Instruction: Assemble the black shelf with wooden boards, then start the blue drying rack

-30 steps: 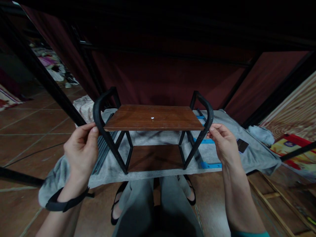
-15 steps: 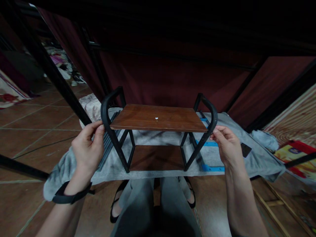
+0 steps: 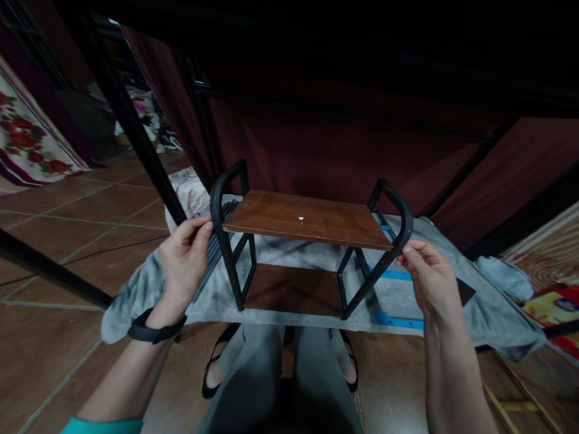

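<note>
Two-tier rack [image 3: 312, 226], standing upright on the grey cloth [image 3: 488, 319] before me: brown wood-grain boards [image 3: 294, 289], black tube frame [image 3: 371, 283] looping up at both ends, small white mark [image 3: 301, 218] on the upper board. Both my forearms reach in from the near side, left hand [image 3: 187, 256] at the left tubing, right hand [image 3: 432, 277] at the right, fingers pinched narrow; what's between them, I can't tell.

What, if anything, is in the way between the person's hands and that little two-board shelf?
Nothing visible: the left hand and right hand are at opposite sides of the shelf, fingertips appearing to touch its black frame. The blue strip lies lower, on the grey cloth.
</note>
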Demonstrator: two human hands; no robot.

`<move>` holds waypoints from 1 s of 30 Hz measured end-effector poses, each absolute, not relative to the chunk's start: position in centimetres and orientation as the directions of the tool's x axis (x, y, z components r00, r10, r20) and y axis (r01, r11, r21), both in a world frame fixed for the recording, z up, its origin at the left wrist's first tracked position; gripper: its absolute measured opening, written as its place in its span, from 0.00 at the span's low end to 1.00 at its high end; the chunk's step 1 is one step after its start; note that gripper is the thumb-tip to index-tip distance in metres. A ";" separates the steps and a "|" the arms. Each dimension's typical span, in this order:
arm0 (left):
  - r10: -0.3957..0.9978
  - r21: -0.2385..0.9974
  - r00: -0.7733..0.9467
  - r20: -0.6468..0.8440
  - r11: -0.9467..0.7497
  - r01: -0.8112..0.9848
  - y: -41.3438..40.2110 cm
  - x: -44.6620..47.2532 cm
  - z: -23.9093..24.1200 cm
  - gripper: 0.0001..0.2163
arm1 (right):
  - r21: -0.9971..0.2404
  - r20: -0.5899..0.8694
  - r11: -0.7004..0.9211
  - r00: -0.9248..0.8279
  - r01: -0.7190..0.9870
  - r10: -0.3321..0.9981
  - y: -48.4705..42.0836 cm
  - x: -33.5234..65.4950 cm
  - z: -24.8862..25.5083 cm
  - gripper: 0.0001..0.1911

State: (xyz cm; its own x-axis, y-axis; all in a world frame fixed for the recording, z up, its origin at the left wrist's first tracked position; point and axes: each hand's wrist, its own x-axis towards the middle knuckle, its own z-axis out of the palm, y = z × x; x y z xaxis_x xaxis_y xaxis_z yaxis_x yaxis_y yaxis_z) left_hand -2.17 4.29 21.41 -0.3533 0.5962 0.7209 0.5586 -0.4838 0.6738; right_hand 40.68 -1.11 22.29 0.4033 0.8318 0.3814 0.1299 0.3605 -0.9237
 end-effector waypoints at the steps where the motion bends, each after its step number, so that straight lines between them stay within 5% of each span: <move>1: 0.589 0.660 -0.344 0.731 -0.482 0.576 4.3 -2.2 21.4 0.10 | -0.925 0.377 0.358 0.411 0.125 0.830 -1.2 40.7 22.3 0.12; 15: 0.533 0.541 -0.270 0.802 -0.459 0.705 4.5 -3.0 20.8 0.07 | -0.924 0.379 0.368 0.393 0.108 0.837 -0.9 40.9 22.0 0.13; 24: 0.648 0.731 -0.355 0.674 -0.515 0.448 4.5 -2.7 21.7 0.09 | -0.933 0.354 0.346 0.402 0.095 0.845 -1.4 40.3 22.2 0.12; 30: 0.671 0.750 -0.352 0.653 -0.510 0.420 4.5 -3.0 21.9 0.09 | -0.939 0.340 0.332 0.386 0.088 0.858 -1.4 40.2 22.6 0.11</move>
